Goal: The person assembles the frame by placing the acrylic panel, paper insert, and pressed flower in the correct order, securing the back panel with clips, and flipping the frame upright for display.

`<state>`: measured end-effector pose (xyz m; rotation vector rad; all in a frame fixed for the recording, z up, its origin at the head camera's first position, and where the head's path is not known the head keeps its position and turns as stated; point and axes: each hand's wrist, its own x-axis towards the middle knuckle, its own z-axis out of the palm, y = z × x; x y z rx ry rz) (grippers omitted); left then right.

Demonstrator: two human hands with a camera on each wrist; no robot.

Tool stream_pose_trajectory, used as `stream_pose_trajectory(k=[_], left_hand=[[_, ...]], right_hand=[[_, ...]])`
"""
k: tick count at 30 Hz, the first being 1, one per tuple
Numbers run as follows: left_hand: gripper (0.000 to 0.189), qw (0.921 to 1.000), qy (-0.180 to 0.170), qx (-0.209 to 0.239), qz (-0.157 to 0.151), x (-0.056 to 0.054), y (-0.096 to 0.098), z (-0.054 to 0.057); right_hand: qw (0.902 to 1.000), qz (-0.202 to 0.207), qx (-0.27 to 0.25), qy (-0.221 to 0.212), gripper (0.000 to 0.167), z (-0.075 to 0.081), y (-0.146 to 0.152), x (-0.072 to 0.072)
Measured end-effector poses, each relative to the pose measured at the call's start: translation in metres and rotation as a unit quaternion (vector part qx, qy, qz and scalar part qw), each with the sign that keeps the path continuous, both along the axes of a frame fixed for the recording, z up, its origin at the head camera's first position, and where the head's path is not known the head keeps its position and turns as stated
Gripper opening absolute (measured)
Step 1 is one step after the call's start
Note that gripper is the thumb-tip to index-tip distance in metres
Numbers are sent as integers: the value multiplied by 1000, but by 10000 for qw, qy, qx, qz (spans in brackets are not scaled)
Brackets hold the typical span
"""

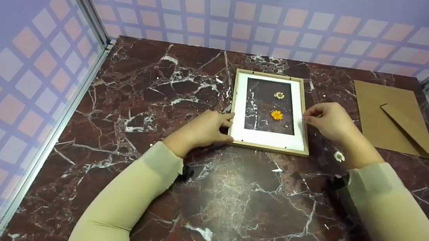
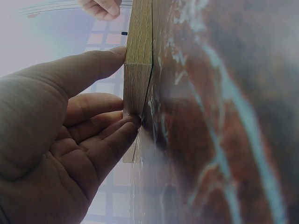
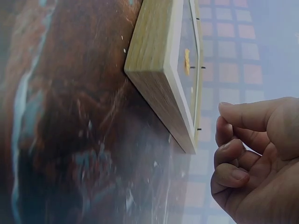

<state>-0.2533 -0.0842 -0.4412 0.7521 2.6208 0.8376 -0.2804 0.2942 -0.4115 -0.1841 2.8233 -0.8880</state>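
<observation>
A light wooden picture frame (image 1: pixel 268 146) lies flat on the table, with a white mat (image 1: pixel 240 111) around a clear window. An orange flower (image 1: pixel 276 115) and a small white flower (image 1: pixel 279 95) lie inside the window area. My left hand (image 1: pixel 208 127) touches the frame's near-left corner and left side with thumb and fingers. Beside the frame's right rail, my right hand (image 1: pixel 331 119) has thumb and index fingertips together and its other fingers curled. In the right wrist view, nothing shows between these fingertips, and they stand apart from the frame.
At the right lies a brown backing board (image 1: pixel 369 122) with a stand leg (image 1: pixel 412 128) angled across it. Another white flower (image 1: pixel 339 156) lies on the marble table (image 1: pixel 175 210) near the right wrist. Checkered walls (image 1: pixel 208 11) enclose the back and sides.
</observation>
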Motion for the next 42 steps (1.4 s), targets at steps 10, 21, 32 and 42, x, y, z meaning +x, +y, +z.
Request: stream_pose_trajectory(k=[10, 21, 32, 42], left_hand=[[51, 10000, -1, -4, 0, 0, 1, -1], [50, 10000, 23, -39, -27, 1, 1, 0], [46, 10000, -53, 52, 18, 2, 2, 0], [44, 9999, -56, 87, 28, 2, 1, 0]], right_hand=[[9998, 55, -32, 169, 24, 12, 31, 20], [9995, -284, -168, 33, 28, 11, 67, 39], [9979, -561, -264, -202, 32, 9, 91, 52], [9967, -580, -291, -489, 38, 4, 104, 57]])
